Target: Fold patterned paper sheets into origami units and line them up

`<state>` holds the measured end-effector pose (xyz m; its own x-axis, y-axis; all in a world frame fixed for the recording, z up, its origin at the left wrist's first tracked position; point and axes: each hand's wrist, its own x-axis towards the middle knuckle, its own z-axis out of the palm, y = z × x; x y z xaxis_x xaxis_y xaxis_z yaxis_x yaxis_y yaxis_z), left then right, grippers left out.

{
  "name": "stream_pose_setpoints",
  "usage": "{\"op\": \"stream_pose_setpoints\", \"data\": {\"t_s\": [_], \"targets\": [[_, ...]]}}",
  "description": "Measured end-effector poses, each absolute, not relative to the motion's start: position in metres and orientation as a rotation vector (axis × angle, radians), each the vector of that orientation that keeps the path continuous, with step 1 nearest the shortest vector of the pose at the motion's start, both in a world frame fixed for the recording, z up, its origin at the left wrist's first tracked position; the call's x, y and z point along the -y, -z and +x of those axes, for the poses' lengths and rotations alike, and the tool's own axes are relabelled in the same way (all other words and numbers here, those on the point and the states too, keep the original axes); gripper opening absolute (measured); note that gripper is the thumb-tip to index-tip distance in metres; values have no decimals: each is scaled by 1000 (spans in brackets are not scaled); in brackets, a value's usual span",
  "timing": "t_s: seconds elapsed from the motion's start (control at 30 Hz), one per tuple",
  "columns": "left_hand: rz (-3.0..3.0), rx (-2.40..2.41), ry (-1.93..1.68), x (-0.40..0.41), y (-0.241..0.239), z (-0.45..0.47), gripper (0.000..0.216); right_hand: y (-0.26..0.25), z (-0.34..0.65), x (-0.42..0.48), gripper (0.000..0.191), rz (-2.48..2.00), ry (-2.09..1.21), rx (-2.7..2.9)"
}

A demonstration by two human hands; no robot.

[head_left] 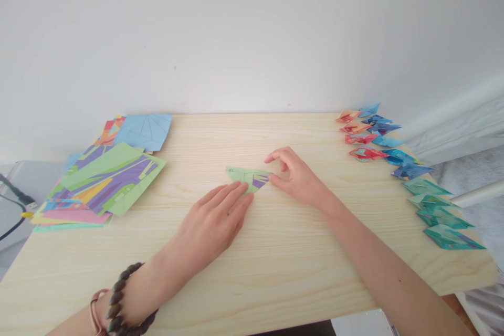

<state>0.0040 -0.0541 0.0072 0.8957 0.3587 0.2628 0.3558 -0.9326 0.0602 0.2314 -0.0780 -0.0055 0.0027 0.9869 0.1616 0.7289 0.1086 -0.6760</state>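
The folded green paper lies mid-tabletop. My left hand, fingers extended flat, pins it from 7 o'clock; my right hand, forefinger and thumb parted, meets its 3 o'clock corner. For crisp creases, keep layers flat, edges aligned.

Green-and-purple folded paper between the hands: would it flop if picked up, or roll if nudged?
The folded paper is likely light, being small and thin. Its straight edges suggest folds that keep it fairly stiff. Lying flat on the table, it would probably slide rather than roll.
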Motion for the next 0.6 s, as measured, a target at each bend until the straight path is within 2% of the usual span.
{"op": "stream_pose_setpoints", "data": {"t_s": [0.3, 0.6], "targets": [[2966, -604, -400, 53, -7, 3, 31, 3, 238, 78, 28, -1595, -624, 1804], [2562, -697, -499, 30, -1, 1, 31, 13, 222, 79, 26, -1674, -361, 1899]]}}
